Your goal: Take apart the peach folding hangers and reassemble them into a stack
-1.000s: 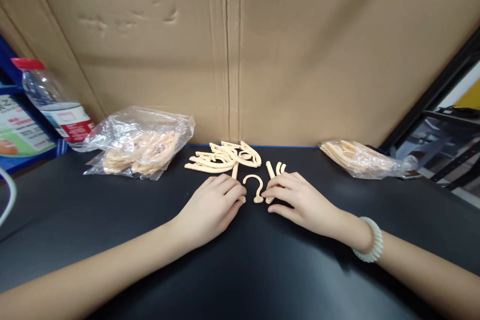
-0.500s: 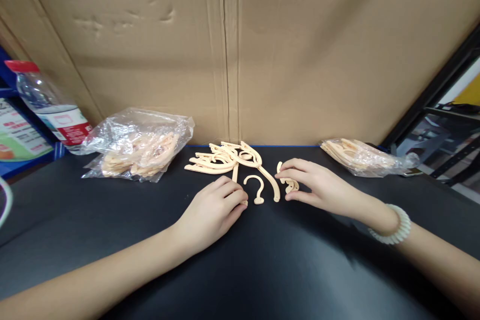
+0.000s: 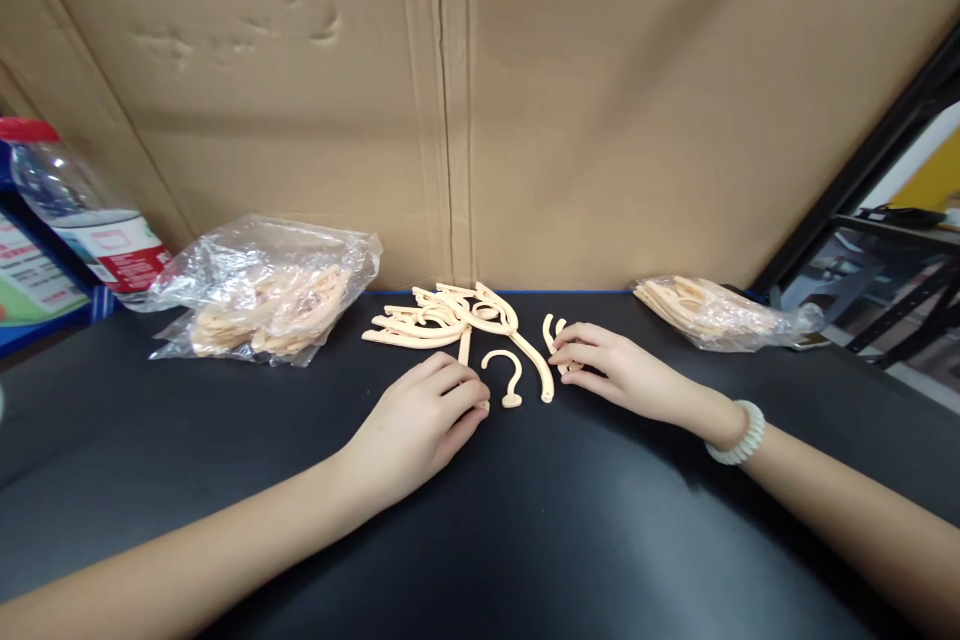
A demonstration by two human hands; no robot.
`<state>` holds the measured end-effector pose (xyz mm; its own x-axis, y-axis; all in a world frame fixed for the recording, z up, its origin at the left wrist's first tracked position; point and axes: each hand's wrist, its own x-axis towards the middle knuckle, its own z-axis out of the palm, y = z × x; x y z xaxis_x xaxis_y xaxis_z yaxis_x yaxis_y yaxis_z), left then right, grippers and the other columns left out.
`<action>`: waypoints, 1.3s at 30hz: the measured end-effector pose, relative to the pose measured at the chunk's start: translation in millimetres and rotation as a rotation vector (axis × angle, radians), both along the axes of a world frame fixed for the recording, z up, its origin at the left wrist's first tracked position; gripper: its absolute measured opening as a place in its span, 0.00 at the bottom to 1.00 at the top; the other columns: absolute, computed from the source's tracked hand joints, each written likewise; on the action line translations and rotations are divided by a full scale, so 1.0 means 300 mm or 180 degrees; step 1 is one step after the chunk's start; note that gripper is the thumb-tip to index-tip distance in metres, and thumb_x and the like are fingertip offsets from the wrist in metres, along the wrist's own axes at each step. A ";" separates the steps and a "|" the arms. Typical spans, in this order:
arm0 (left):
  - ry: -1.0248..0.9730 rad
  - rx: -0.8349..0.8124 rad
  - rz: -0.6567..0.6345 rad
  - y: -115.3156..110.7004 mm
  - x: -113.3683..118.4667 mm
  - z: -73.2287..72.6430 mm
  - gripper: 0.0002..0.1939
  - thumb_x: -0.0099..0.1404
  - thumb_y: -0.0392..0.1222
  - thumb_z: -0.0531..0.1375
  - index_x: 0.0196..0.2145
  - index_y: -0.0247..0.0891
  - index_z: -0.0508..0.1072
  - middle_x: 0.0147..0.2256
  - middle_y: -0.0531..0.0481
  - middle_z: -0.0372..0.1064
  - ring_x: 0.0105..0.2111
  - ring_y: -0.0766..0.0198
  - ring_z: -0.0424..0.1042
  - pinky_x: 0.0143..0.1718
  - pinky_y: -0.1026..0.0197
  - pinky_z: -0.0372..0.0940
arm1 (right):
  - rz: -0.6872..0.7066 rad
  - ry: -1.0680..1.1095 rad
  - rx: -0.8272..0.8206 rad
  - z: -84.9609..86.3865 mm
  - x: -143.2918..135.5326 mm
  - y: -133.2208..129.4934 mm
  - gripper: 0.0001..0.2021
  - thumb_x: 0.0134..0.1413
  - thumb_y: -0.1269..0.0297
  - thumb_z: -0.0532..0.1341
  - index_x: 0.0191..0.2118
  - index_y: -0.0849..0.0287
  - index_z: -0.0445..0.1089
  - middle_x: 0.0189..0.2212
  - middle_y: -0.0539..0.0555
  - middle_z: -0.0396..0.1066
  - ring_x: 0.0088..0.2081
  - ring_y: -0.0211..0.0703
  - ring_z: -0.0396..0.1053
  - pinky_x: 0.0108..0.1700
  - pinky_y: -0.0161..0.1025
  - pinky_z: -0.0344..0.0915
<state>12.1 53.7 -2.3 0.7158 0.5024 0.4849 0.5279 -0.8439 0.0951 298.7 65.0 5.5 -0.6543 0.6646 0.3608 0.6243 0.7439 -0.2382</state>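
Observation:
My left hand (image 3: 424, 420) is closed round a cream plastic hanger arm (image 3: 464, 348); the tip of it peeks out by my thumb and the middle is hidden under my fingers. Just right of that hand, a single hanger hook (image 3: 512, 378) lies flat on the black table. My right hand (image 3: 619, 370) has its fingers curled over a few more hanger hooks (image 3: 550, 328), which it partly covers. Between and behind both hands lies a fanned pile of hanger arms (image 3: 420, 325), one curved arm (image 3: 535, 363) reaching forward from it.
A clear bag of cream hanger parts (image 3: 270, 310) lies at the back left beside a red-capped bottle (image 3: 90, 210). A second bag (image 3: 712, 313) sits at the back right. Behind the black table (image 3: 525, 530) stands a cardboard wall (image 3: 600, 100).
My right fingers have shifted over the hooks, and a second hook's curve now shows beside the first. My left hand stays on the hanger arm. The whole view has slid slightly left.

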 end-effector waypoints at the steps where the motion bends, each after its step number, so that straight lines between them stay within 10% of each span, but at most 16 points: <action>1: 0.0002 0.0001 0.0011 0.000 0.000 0.000 0.07 0.69 0.35 0.55 0.38 0.38 0.73 0.36 0.48 0.72 0.40 0.58 0.68 0.44 0.56 0.67 | -0.0026 0.0021 0.0082 0.001 -0.003 -0.002 0.10 0.68 0.68 0.53 0.49 0.59 0.70 0.48 0.59 0.66 0.49 0.48 0.66 0.51 0.48 0.67; 11: 0.0043 0.0267 0.0132 -0.011 -0.004 -0.005 0.07 0.69 0.36 0.55 0.41 0.37 0.72 0.41 0.48 0.74 0.42 0.56 0.70 0.42 0.54 0.66 | 0.0244 -0.0284 0.0699 0.007 -0.101 -0.078 0.08 0.66 0.69 0.56 0.44 0.60 0.72 0.38 0.56 0.70 0.42 0.48 0.64 0.46 0.47 0.63; 18: 0.0286 0.0195 -0.0624 -0.053 0.008 0.016 0.14 0.69 0.39 0.55 0.51 0.36 0.70 0.52 0.48 0.72 0.51 0.53 0.67 0.55 0.48 0.59 | 0.0207 0.0110 0.0574 -0.039 -0.095 -0.061 0.09 0.66 0.73 0.54 0.43 0.61 0.71 0.38 0.56 0.69 0.40 0.45 0.64 0.44 0.43 0.64; 29: 0.0400 -0.0183 -0.0249 -0.037 0.006 0.020 0.18 0.68 0.40 0.56 0.54 0.38 0.69 0.56 0.46 0.68 0.57 0.49 0.63 0.57 0.43 0.58 | 0.0314 0.0314 0.0610 -0.052 -0.111 -0.044 0.07 0.66 0.72 0.55 0.42 0.61 0.70 0.37 0.56 0.70 0.40 0.46 0.66 0.44 0.44 0.64; 39: 0.0196 0.0574 -0.1052 -0.137 0.044 0.029 0.10 0.65 0.34 0.57 0.45 0.35 0.71 0.42 0.47 0.75 0.45 0.58 0.71 0.56 0.51 0.57 | 0.0027 0.0701 0.0562 -0.032 -0.097 -0.033 0.07 0.66 0.72 0.54 0.43 0.60 0.69 0.35 0.55 0.70 0.38 0.45 0.66 0.44 0.44 0.64</action>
<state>25.2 12.7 6.3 0.8556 0.1502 0.4954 0.2246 -0.9699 -0.0938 269.6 55.3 -4.0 -0.5526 0.5737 0.6046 0.5654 0.7910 -0.2338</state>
